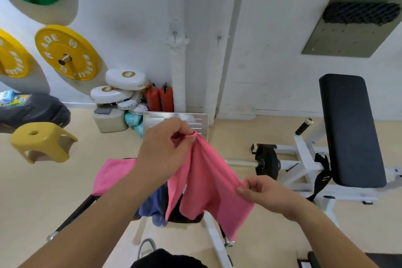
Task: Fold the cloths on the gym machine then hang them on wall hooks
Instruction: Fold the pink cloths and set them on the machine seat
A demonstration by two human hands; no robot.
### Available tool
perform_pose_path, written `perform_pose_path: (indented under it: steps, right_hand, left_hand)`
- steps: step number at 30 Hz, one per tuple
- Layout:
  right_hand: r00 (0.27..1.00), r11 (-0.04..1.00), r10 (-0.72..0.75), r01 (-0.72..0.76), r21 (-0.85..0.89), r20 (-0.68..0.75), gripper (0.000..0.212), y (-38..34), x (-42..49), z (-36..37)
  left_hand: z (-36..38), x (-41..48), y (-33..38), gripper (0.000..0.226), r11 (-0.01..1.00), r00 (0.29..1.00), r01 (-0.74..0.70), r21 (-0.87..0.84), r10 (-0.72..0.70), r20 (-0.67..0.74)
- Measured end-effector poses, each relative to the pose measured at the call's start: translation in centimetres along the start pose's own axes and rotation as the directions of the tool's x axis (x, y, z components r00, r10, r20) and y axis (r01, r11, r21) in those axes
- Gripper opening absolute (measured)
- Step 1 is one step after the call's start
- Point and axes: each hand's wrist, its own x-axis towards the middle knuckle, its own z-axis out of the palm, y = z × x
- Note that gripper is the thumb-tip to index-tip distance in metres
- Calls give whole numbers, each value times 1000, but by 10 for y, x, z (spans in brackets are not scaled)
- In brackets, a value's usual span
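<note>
A pink cloth (208, 183) hangs stretched between both hands above the gym machine. My left hand (167, 143) pinches its upper corner by a small loop, raised in front of the metal footplate (201, 119). My right hand (263, 189) grips the cloth's lower right edge. A second pink cloth (113, 173) lies draped over the machine at the left. Below the held cloth a blue cloth (153, 204) lies bunched on the machine's black seat (185, 218). Two small wall hooks (174, 33) (219, 38) sit on the white wall straight ahead, both bare.
A black padded bench (350, 130) on a white frame stands at the right, with a black weight plate (266, 164) on a bar. A yellow stool (43, 143) stands at the left. Yellow plates (65, 52) hang on the wall. White pads and red extinguishers (159, 98) sit in the corner.
</note>
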Motion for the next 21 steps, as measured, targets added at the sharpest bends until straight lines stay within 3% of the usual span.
perform_pose_path:
  steps: [2,5,7,9,11,14,17,21]
  right_hand:
    - [999,997,46,-44,66,-28,44,14,-5,0]
    - [992,993,5,10,118,-125,26,5,-10,2]
    - [962,996,-67,79,38,-265,19,-17,-11,6]
    - [907,981,-186,151,-121,-377,11,-44,-12,11]
    - [878,956,-279,214,-201,-390,6,-69,-17,20]
    - [871,933,-349,287,-218,-345,13,-94,-27,30]
    - [867,920,-378,313,-235,-324,14,-103,-35,28]
    - [893,953,-300,268,-139,-336,10,-95,-39,17]
  left_hand:
    - [-13,-2,-6,13,996,996,84,-1,-84,-35]
    - [-27,-17,-16,31,983,981,185,19,-186,56]
    - [-26,-30,-14,35,985,969,155,77,-167,183]
    - [-16,-40,-5,21,994,944,76,84,-99,315]
    - [-1,-45,3,11,999,933,-17,40,1,359]
    - [18,-47,7,20,995,937,-97,-6,94,336]
    - [22,-48,10,20,995,938,-90,-45,100,332]
    - [22,-50,17,19,997,928,-18,-79,46,370]
